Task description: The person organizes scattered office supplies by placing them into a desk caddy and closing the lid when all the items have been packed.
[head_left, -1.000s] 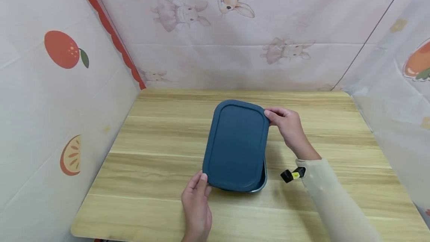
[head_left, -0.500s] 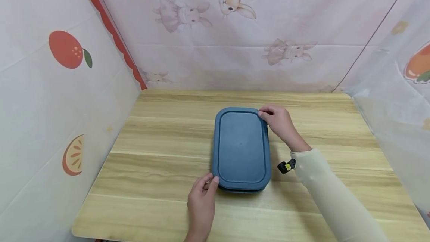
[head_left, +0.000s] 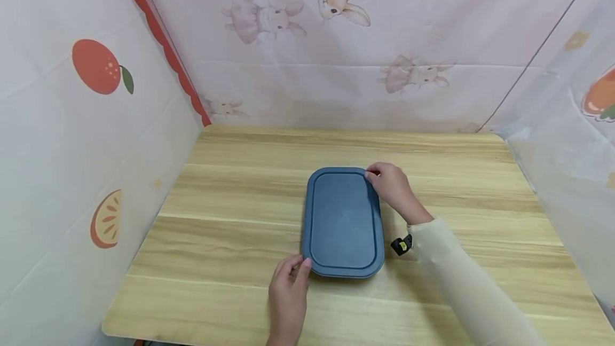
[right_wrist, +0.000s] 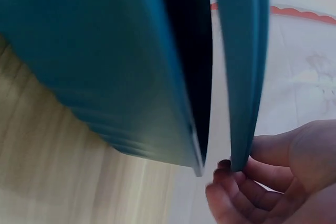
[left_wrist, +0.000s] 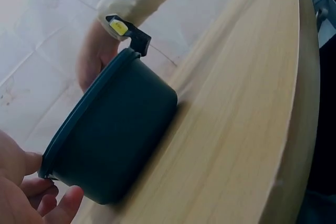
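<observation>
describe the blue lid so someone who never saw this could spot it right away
On the light wooden table inside the booth of rabbit-print sheets, one dark blue container sits near the middle. The blue lid lies on top of it, a flat rounded rectangle with a raised border line. It is the only blue thing there; the left hand holds its near corner and the right hand its far corner.

Light wooden table (head_left: 230,239) with visible plank grain. Pink bunny-print cloth (head_left: 336,41) hangs behind it. White fruit-print cloth (head_left: 72,122) on the left, with a red scalloped trim (head_left: 163,47); similar cloth (head_left: 576,111) on the right.
</observation>
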{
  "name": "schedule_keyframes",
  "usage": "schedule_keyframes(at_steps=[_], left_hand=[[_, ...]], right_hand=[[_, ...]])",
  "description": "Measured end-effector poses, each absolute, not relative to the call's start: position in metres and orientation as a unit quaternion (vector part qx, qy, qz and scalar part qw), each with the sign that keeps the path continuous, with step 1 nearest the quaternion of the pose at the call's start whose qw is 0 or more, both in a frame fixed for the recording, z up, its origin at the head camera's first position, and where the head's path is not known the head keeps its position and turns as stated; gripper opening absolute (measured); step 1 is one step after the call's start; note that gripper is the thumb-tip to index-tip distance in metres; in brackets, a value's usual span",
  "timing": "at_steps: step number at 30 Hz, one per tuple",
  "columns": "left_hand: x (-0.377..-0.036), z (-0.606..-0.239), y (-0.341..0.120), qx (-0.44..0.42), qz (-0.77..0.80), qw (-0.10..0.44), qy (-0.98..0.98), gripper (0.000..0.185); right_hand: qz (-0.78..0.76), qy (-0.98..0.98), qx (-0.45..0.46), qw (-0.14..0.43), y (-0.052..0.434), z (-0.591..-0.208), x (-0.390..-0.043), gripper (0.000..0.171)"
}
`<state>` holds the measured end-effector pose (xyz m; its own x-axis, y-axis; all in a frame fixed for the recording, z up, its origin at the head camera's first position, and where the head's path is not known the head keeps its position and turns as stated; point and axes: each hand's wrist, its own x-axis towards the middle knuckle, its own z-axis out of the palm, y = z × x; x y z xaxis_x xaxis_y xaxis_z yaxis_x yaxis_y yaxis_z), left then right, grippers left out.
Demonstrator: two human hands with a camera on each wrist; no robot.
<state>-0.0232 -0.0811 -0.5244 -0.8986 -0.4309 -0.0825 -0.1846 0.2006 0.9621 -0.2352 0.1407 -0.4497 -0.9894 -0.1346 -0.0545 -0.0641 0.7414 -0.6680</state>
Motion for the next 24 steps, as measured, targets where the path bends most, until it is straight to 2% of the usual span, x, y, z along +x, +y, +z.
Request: schedule_keyframes(at_steps=[9,14,24], left_hand=[[-0.029,-0.525,-0.079,0.224,-0.600,0.050,-0.766,0.029],[-0.031,-0.524,-0.079,0.219,-0.584,0.042,-0.780,0.033],[-0.034,-0.530,-0.082,0.231,-0.601,0.030,-0.765,0.029]], right_hand=[[-0.309,0.948,-0.068,0.040,0.142,-0.464,-0.235,0.034],[-0.321,0.944,-0.064,0.037,0.145,-0.469,-0.237,0.034],[-0.354,0.932,-0.049,0.054,0.143,-0.472,-0.239,0.032]])
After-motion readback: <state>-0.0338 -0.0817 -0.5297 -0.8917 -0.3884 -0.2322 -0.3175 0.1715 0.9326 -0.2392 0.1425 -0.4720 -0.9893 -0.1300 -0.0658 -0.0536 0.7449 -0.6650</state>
